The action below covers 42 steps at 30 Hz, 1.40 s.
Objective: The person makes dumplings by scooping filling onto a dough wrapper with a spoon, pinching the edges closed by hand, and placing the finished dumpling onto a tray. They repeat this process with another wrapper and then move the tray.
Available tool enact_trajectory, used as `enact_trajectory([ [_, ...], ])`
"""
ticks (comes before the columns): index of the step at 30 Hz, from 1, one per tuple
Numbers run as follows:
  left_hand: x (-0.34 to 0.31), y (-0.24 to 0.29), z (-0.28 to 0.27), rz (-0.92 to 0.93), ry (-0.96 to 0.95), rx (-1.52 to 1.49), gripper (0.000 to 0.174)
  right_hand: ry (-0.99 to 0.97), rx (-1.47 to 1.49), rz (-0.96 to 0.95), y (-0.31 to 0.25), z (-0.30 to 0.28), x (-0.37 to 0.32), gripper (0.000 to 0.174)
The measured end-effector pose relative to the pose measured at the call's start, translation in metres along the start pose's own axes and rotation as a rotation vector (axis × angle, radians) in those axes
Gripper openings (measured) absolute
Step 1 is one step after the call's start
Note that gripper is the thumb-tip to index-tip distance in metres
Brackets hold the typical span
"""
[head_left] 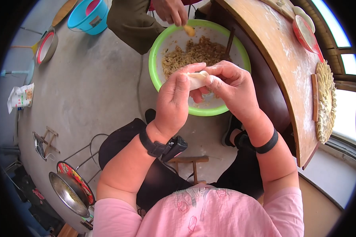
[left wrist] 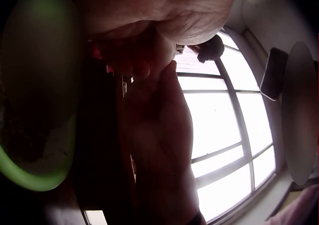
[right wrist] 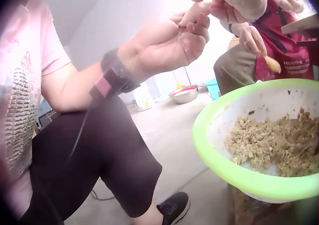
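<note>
A pale, folded dough dumpling point(head_left: 196, 80) is pinched between both hands, above a lime-rimmed bowl point(head_left: 156, 75). My left hand point(head_left: 172, 94) holds it from the left, with the thumb along its side. From the right, my right hand point(head_left: 237, 87) pinches the upper edge with thumb and fingers. Minced filling point(head_left: 203, 51) covers much of the bowl's inside, and a dark stick point(head_left: 230, 39) leans in it. In the right wrist view, the left hand point(right wrist: 174, 44) is raised above the bowl's rim level. The left wrist view is dark, and the dumpling's far side is hidden by fingers.
Opposite, another person's hand point(head_left: 171, 11) holds a small wooden spoon point(head_left: 189, 30) over the bowl. A floured wooden table point(head_left: 279, 51) stands at right, bearing many finished dumplings point(head_left: 325, 104) and a red-rimmed strainer point(head_left: 304, 34). Metal basins point(head_left: 69, 193) and a blue bucket point(head_left: 89, 17) stand left.
</note>
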State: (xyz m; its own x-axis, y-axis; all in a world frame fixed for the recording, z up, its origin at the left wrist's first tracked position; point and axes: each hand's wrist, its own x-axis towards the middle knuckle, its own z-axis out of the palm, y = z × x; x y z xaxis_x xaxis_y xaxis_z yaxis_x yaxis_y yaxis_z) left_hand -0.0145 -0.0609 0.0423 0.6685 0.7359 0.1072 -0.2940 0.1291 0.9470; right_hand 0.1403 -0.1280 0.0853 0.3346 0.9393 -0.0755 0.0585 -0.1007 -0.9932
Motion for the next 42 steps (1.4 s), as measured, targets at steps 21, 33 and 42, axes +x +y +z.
enact_trajectory([
  [21, 0.005, -0.005, 0.000, -0.300, -0.055, -0.064, 0.059, -0.069, 0.296, 0.280, 0.028, 0.003, 0.012, 0.040],
  [33, 0.012, 0.003, -0.015, -0.641, -0.182, -0.224, 0.057, -0.345, 0.375, 0.466, 0.053, -0.001, 0.004, 0.055],
  [42, 0.013, 0.008, -0.012, -0.689, -0.256, -0.210, 0.056, -0.402, 0.348, 0.469, 0.047, -0.001, 0.005, 0.046],
])
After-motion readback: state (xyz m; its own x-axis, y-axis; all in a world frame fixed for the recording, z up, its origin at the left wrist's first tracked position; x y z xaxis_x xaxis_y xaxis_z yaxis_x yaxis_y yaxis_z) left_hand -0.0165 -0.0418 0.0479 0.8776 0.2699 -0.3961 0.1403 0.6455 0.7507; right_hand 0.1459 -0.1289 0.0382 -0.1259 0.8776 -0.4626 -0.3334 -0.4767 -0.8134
